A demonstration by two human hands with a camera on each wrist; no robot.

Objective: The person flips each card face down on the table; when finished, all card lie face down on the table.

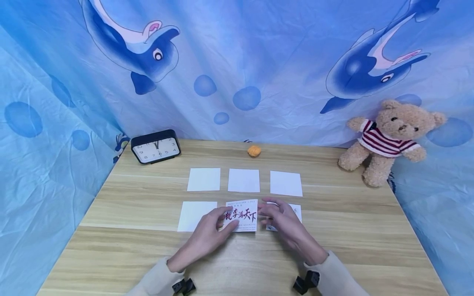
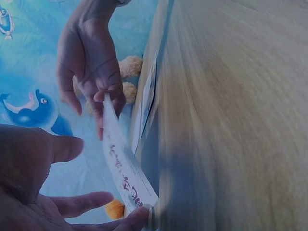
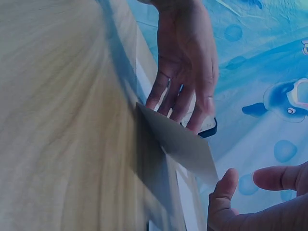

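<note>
A white card [image 1: 247, 222] with large red Chinese characters stands tilted between the two hands. My left hand [image 1: 209, 232] is at its left edge, fingertips touching it and thumb spread apart. At the opposite edge, my right hand [image 1: 286, 224] touches the card with its fingertips, its thumb held away in the right wrist view. The card's plain back [image 3: 185, 144] faces the right wrist camera, one edge low near the table. Another printed card [image 1: 297, 210] lies partly hidden under my right hand. A blank white card [image 1: 194, 213] lies left of my left hand.
Three blank cards, left [image 1: 204, 179], middle [image 1: 243, 180] and right [image 1: 286, 183], form a row farther back. Behind them stand a black alarm clock [image 1: 157, 148], a small orange object [image 1: 254, 151] and a teddy bear [image 1: 389, 139]. A blue dolphin curtain [image 1: 277, 57] borders the wooden table [image 1: 129, 238].
</note>
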